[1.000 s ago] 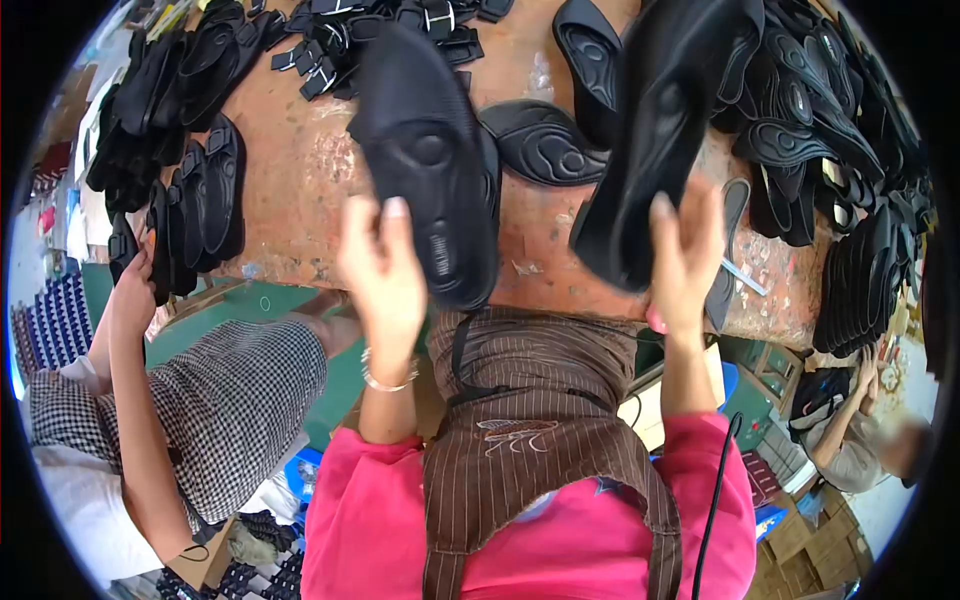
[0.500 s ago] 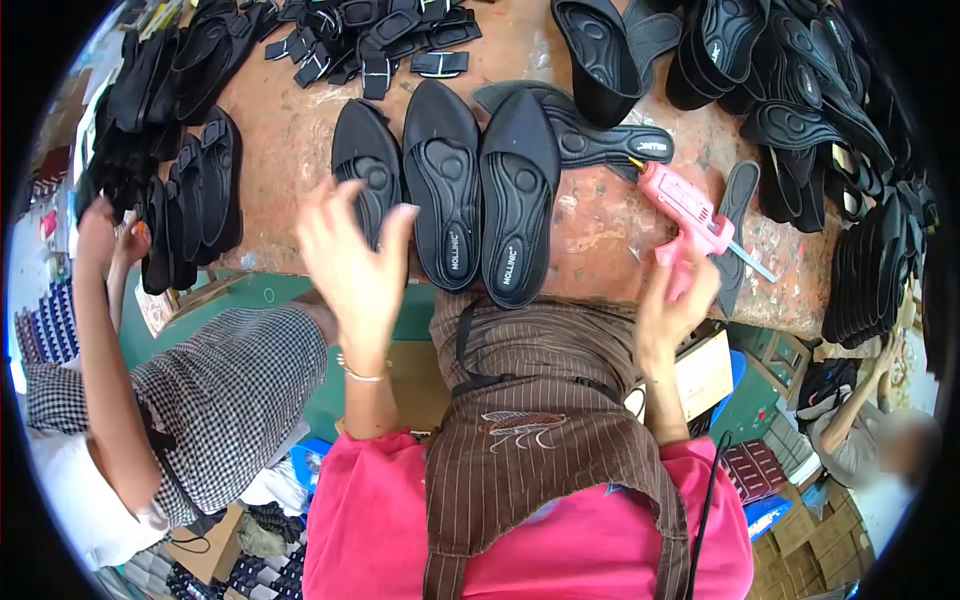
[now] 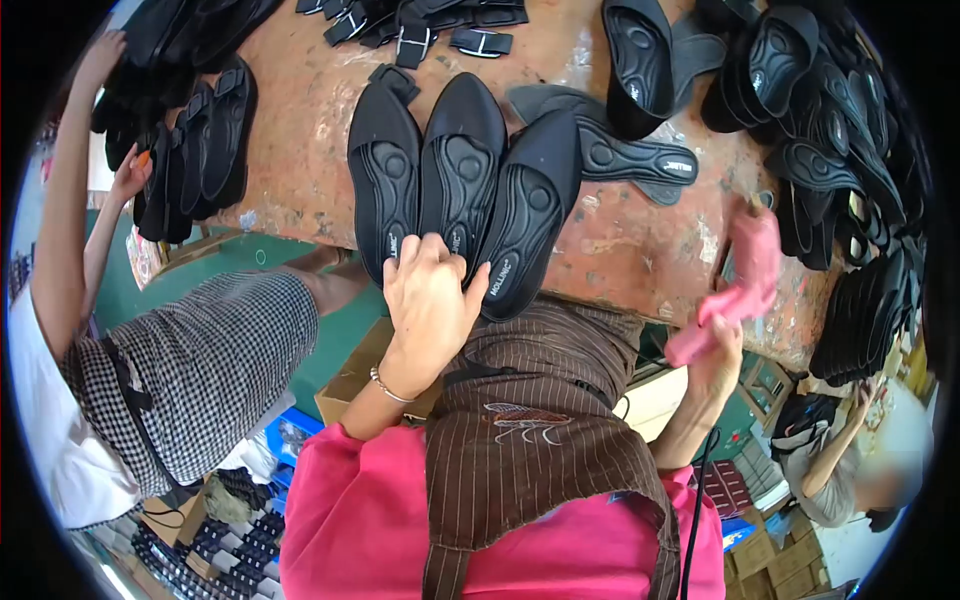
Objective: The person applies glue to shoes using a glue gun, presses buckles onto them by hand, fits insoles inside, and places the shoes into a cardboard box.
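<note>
Three black pointed slip-on shoes stand side by side at the table's near edge: a left shoe, a middle shoe and a right shoe. My left hand is on their heel ends, fingers curled over the middle shoe's heel and its thumb beside the right shoe. The hand hides part of the insole lettering. Off to the right, my right hand grips a pink glue gun by its handle; motion smears the gun.
Loose black insoles and another shoe lie behind. Black straps with buckles are heaped at the far edge. Piled shoes and insoles fill the right side. A co-worker's arm is at left, beside finished-looking sandals.
My left hand, open in the air before, has come down onto the shoe heels. The glue gun has swung right and turned its nozzle away from the shoes. The view has shifted slightly.
</note>
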`<state>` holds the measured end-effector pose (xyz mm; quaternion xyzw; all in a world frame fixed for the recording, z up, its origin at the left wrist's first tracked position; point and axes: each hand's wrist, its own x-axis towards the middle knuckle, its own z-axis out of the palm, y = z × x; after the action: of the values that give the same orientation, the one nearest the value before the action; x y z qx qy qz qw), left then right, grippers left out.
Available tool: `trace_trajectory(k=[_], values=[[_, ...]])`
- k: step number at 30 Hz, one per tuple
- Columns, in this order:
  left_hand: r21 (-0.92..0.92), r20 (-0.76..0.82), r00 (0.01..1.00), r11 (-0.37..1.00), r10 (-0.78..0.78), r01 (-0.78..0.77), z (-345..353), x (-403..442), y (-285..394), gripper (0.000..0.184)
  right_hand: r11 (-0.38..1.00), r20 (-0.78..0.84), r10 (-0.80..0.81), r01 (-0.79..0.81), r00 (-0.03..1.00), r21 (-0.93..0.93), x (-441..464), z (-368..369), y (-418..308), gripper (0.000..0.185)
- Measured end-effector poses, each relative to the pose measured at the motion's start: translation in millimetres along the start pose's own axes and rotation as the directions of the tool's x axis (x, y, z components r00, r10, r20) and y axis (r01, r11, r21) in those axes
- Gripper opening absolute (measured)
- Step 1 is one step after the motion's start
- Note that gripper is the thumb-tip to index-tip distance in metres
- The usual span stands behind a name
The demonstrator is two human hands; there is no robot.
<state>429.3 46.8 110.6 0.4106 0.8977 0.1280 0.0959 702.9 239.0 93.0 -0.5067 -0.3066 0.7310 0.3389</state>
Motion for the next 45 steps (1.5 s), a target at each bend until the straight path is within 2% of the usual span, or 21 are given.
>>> trace_trajectory(k=[1, 2, 3, 5, 6, 8, 9, 10, 11, 12, 13, 16, 17, 20, 24, 28, 31, 38, 40, 45], values=[[0.002, 0.002, 1.000, 1.000, 0.015, -0.015, 1, -3, -1, 0.031, 0.994, 0.113, -0.075, 0.065, 0.991, 0.089, -5, 14, -7, 0.052], [0.004, 0.005, 1.000, 1.000, 0.030, -0.030, 1, -4, -1, 0.032, 0.992, 0.295, -0.064, 0.028, 0.953, 0.125, 1, 8, -8, 0.056], [0.015, 0.009, 0.999, 0.999, 0.047, -0.047, -1, -6, -3, 0.034, 0.992, 0.379, -0.087, 0.047, 0.921, 0.114, 4, 14, -9, 0.056], [0.024, 0.055, 0.998, 0.999, 0.035, -0.036, -7, -5, -4, 0.031, 0.996, 0.493, -0.089, 0.086, 0.865, 0.030, 7, 43, -12, 0.055], [0.027, 0.074, 0.997, 0.999, 0.029, -0.031, -12, -3, -5, 0.030, 0.994, 0.481, -0.039, 0.081, 0.876, -0.068, 3, 68, -15, 0.053], [-0.221, -0.063, 0.998, 0.975, 0.008, -0.022, -17, 10, -4, 0.026, 0.963, 0.453, 0.063, 0.064, 0.889, -0.261, -4, 118, -20, 0.048], [-0.417, -0.081, 0.993, 0.908, -0.088, 0.046, -11, 16, -5, 0.029, 0.931, 0.525, 0.049, 0.151, 0.850, -0.331, 0, 130, -17, 0.045], [-0.744, -0.018, 0.982, 0.659, -0.187, 0.112, -1, 20, -8, 0.040, 0.896, 0.556, 0.085, 0.181, 0.827, -0.406, 1, 142, -14, 0.043], [-0.960, 0.130, 0.934, 0.195, -0.333, 0.203, 9, 27, -8, 0.045, 0.854, 0.585, 0.121, 0.217, 0.802, -0.474, 2, 155, -12, 0.041], [-0.923, 0.325, 0.868, -0.326, -0.376, 0.205, 18, 33, -11, 0.050, 0.809, 0.561, 0.199, 0.188, 0.803, -0.557, -2, 171, -14, 0.040], [-0.719, 0.464, 0.823, -0.682, -0.327, 0.134, 25, 42, -21, 0.065, 0.778, 0.564, 0.235, 0.194, 0.791, -0.597, -2, 181, -12, 0.039], [-0.544, 0.445, 0.859, -0.839, -0.254, 0.033, 45, 67, -32, 0.061, 0.723, 0.639, 0.268, 0.288, 0.721, -0.628, 9, 198, 4, 0.037], [-0.529, 0.465, 0.834, -0.849, -0.296, -0.006, 48, 73, -32, 0.053, 0.683, 0.651, 0.298, 0.320, 0.698, -0.656, 16, 198, 9, 0.035], [-0.571, 0.405, 0.875, -0.821, -0.264, 0.017, 51, 80, -35, 0.045, 0.672, 0.664, 0.247, 0.369, 0.706, -0.642, 25, 198, 25, 0.030], [-0.612, 0.386, 0.886, -0.790, -0.257, 0.038, 46, 82, -36, 0.037, 0.578, 0.558, 0.304, 0.316, 0.772, -0.752, 26, 213, 28, 0.019], [-0.614, 0.421, 0.864, -0.788, -0.278, 0.045, 42, 85, -37, 0.041, 0.531, 0.509, 0.280, 0.311, 0.814, -0.788, 28, 224, 34, 0.017], [-0.624, 0.427, 0.847, -0.781, -0.317, 0.023, 40, 86, -35, 0.053, 0.496, 0.487, 0.295, 0.304, 0.822, -0.813, 29, 228, 32, 0.016], [-0.622, 0.413, 0.856, -0.783, -0.309, 0.017, 41, 85, -35, 0.051, 0.416, 0.412, 0.368, 0.248, 0.834, -0.875, 33, 232, 29, 0.017], [-0.618, 0.401, 0.866, -0.786, -0.299, 0.015, 45, 83, -35, 0.046, 0.395, 0.429, 0.364, 0.281, 0.827, -0.875, 35, 230, 29, 0.018], [-0.601, 0.393, 0.870, -0.800, -0.299, -0.003, 48, 82, -35, 0.047, 0.374, 0.442, 0.325, 0.315, 0.836, -0.872, 36, 223, 28, 0.020]])
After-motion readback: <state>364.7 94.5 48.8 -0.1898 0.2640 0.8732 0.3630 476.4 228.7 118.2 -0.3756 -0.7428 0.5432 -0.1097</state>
